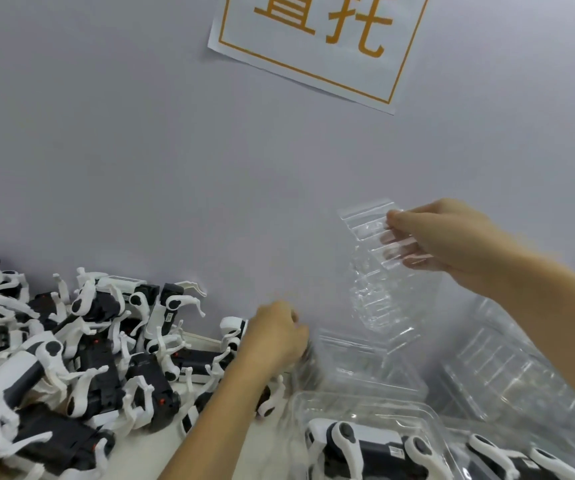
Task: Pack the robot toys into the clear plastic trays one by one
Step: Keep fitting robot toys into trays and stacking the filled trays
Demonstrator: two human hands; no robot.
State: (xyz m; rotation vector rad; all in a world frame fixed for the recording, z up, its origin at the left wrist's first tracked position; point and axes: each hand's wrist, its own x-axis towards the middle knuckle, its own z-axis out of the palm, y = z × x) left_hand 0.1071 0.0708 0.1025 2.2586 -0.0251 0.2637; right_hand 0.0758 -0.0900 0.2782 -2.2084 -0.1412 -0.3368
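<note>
Right hand: the right hand (pixel 445 237) is raised in front of the wall; a clear plastic tray (pixel 379 268) is pinched near its upper edge between the thumb and the fingers.
Held tray: it is kept in the air, tilted, with its lower end hanging down towards the trays on the table; nothing is seen inside it.
Left hand: the left hand (pixel 279 336) is lowered to the table, with the fingers curled at the edge of a stack of empty trays (pixel 359 368); whether a tray is really gripped cannot be told, because the fingertips are hidden.
Robot toys: a big pile of white and black robot toys (pixel 71 358) is spread on the left side of the table, many of them lying over each other.
Packed trays: at the bottom right, a packed tray (pixel 365 441) with one toy inside is seen, and a second one (pixel 528 459) just beside it.
More trays: another heap of clear trays (pixel 508 368) is placed at the right, under the right forearm.
Wall: a grey wall (pixel 140 150) is behind the table, and a paper sign (pixel 317 43) with orange characters is fixed on it.
</note>
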